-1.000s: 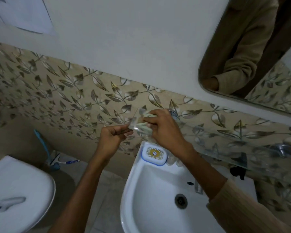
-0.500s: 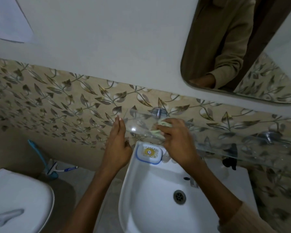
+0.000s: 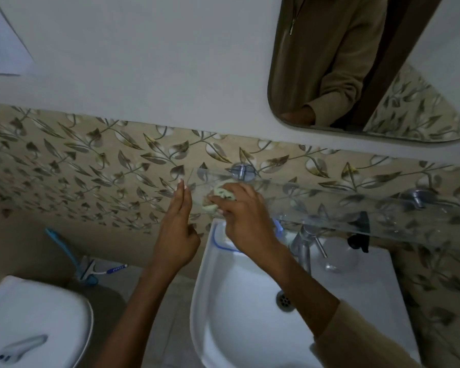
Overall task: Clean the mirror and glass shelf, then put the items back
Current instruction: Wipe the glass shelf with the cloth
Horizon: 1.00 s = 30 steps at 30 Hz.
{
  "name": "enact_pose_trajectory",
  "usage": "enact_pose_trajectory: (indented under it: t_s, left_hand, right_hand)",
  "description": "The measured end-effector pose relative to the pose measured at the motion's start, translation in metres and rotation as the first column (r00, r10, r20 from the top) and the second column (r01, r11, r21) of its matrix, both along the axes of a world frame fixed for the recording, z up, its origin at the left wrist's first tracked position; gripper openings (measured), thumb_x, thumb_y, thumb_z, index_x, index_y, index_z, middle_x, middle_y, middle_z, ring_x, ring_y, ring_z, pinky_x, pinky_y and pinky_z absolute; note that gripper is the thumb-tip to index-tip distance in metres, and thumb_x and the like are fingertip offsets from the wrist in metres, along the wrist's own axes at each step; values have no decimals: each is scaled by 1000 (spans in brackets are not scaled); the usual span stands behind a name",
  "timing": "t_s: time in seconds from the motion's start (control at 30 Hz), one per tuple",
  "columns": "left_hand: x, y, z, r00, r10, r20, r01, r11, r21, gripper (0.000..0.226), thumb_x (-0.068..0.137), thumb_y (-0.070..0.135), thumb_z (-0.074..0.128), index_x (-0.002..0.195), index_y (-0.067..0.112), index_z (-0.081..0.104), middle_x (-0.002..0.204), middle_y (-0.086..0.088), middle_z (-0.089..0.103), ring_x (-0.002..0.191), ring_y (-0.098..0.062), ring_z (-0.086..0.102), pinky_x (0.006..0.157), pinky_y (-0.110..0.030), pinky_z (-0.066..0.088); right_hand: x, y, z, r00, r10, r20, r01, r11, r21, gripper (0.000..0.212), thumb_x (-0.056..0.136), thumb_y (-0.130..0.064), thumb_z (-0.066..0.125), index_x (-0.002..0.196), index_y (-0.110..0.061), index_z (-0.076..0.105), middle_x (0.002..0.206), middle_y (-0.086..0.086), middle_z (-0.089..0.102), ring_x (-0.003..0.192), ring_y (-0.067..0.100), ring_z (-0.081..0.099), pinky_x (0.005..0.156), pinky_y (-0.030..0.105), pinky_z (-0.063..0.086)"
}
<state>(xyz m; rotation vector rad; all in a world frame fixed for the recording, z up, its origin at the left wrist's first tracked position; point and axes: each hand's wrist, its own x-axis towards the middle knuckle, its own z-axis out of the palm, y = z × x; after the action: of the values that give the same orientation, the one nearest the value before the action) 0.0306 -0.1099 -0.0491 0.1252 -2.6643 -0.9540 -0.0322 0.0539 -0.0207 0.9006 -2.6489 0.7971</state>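
Note:
A clear glass shelf (image 3: 356, 211) runs along the leaf-patterned tile wall above the sink, held by chrome brackets (image 3: 241, 172). My right hand (image 3: 246, 216) presses a crumpled pale green cloth (image 3: 219, 196) onto the shelf's left end. My left hand (image 3: 178, 229) stands edge-on with straight fingers against the shelf's left edge and holds nothing. The mirror (image 3: 361, 75) hangs on the white wall at the upper right and reflects a beige sleeve.
A white sink (image 3: 250, 309) sits below the shelf with a chrome tap (image 3: 303, 245) and a blue-rimmed soap dish (image 3: 221, 243) partly hidden by my right hand. A white toilet (image 3: 35, 325) is at the lower left. A blue-handled brush (image 3: 64, 251) leans in the corner.
The view has shifted right and closer. My left hand went from pinching the shelf's end to resting flat against its edge. My right hand with the cloth moved slightly along the shelf's left end.

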Motion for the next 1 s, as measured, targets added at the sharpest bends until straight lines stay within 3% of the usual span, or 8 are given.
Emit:
enact_pose_trajectory:
  t_s: [0.1,0.2,0.33,0.5,0.6,0.73,0.9,1.0]
  left_hand:
    - [0,-2,0,1000,-5,1,5,1000,18,97,77,-18,52,158,16,9,166,9,-5,153,-10,3,103,-12,32]
    - [0,-3,-2,1000,-14,-3,14,999,32,98,76,-20,50,158,17,10,166,8,-3,153,-9,2,110,-18,30]
    - [-2,3,-1,1000,12,2,-12,1000,11,97,76,-19,50,157,13,7,166,4,-6,153,-10,-2,117,-14,14]
    - [-1,7,1,999,36,9,-36,999,-6,96,75,-20,51,156,6,7,166,-1,-7,154,-16,-1,123,-35,18]
    - [2,16,1,996,93,-10,-94,991,-94,89,78,-14,53,155,4,13,166,-7,-1,154,-24,2,124,-43,15]
    - [5,44,1,998,38,-42,-45,983,-180,76,82,10,39,155,4,19,165,-9,7,153,-24,2,124,-48,8]
    - [2,67,-9,993,-78,-92,65,988,-143,86,72,-8,48,154,2,21,165,-8,9,154,-21,1,125,-45,5]
    - [1,74,-13,987,-100,-126,83,987,-136,88,73,-16,52,154,2,22,165,-7,10,154,-19,1,125,-37,2]
  right_hand:
    - [-1,48,-13,978,-98,-184,90,995,-49,59,63,7,76,111,-27,78,119,8,70,109,32,57,88,44,51]
    - [4,70,-20,949,-164,-268,154,986,-58,54,67,4,74,110,-27,78,116,6,69,105,28,51,84,41,48]
    - [9,22,-14,962,-139,-234,135,990,-30,56,67,3,64,114,-26,77,115,7,68,102,32,55,82,44,49]
    - [12,-31,-6,991,-65,-116,74,994,76,53,73,-9,57,121,-23,72,121,6,63,111,31,51,89,45,44]
    - [10,-2,-10,986,-43,-163,50,998,42,57,71,-3,55,120,-24,73,119,5,66,108,30,54,86,41,45]
    - [9,72,-21,950,-166,-266,168,986,-13,60,67,4,61,117,-27,75,121,6,68,107,31,58,88,40,46]
    - [14,162,-27,895,-345,-282,347,937,-43,49,77,11,63,117,-13,76,122,15,69,110,40,59,94,45,48]
    - [19,165,-23,880,-420,-222,414,907,-75,48,77,15,67,119,-8,74,124,16,67,116,39,55,97,51,49]
